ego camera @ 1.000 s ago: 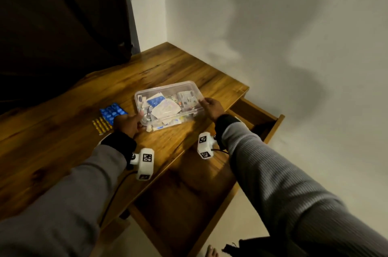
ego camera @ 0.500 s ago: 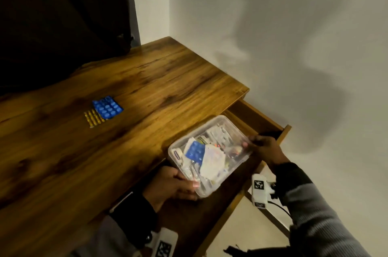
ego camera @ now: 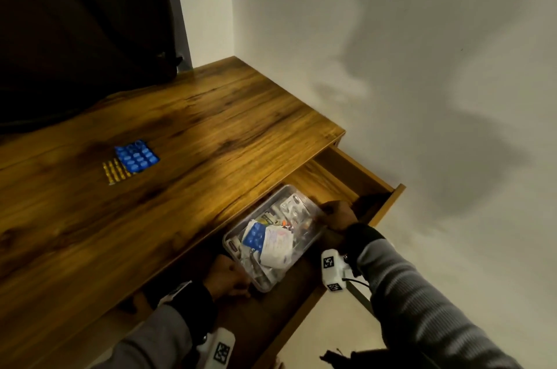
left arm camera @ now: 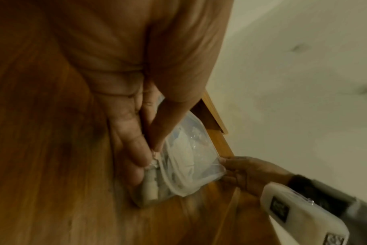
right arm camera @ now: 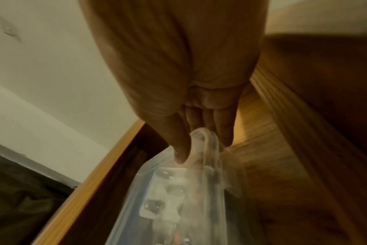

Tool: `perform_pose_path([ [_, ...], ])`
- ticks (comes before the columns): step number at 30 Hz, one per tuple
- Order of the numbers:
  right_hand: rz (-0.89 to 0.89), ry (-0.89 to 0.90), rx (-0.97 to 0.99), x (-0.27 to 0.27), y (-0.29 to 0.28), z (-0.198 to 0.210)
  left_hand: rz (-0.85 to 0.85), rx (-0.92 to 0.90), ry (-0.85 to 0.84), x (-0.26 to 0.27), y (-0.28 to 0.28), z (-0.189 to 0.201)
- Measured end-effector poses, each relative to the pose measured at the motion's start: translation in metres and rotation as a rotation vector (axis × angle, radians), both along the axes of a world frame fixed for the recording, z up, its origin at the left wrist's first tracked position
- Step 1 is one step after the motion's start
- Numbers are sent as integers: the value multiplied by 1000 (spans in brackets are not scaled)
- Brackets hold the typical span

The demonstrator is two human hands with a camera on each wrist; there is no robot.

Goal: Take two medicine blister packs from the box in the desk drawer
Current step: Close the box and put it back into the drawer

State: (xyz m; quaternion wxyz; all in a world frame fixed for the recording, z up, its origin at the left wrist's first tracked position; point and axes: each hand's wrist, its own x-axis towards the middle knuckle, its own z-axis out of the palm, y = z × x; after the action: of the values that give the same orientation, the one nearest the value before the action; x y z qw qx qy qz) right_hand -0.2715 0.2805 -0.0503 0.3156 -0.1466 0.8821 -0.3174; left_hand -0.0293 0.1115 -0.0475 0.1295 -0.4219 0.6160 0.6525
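2 blister packs, a blue one (ego camera: pixel 137 155) and a gold one (ego camera: pixel 116 171), lie touching on the bench (ego camera: pixel 211 127) at about 10 o'clock from your hands, well apart from them. You have the clear box (ego camera: pixel 272 236) between both hands, low in the open drawer (ego camera: pixel 355 175). Your left hand (ego camera: pixel 227 276) has its grip clamped on the near short end at 7 o'clock, and your right hand (ego camera: pixel 337 214) pinches the far end at 1 o'clock, thumb (right arm camera: pixel 179 149) over the rim. The box's long axis runs 7 to 1, along the drawer. With 2 packs already out, I judge you are setting the box back, so both grips only need to come apart. After that, your left hand is the nearer one to the packs.
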Motion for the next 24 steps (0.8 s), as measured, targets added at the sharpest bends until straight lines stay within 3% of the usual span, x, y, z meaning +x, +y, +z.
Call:
perform_pose_path([
  [5, 207, 141, -95, 17, 25, 16, -496, -499, 81, -4, 15, 8],
  [7, 361, 24, -173, 33, 43, 35, -668, -588, 124, -4, 37, 22],
  [9, 625, -56, -38, 48, 58, 48, -837, -581, 134, -2, 61, 31],
  [12, 855, 144, 177, 59, 65, 44, -1027, -665, 94, -1, 80, 38],
  [18, 837, 442, 123, 59, 58, 38, -855, -855, 80, 2, 79, 41],
  [24, 781, 766, 52, 63, 21, 32, -611, -1340, 78, 11, 56, 53],
])
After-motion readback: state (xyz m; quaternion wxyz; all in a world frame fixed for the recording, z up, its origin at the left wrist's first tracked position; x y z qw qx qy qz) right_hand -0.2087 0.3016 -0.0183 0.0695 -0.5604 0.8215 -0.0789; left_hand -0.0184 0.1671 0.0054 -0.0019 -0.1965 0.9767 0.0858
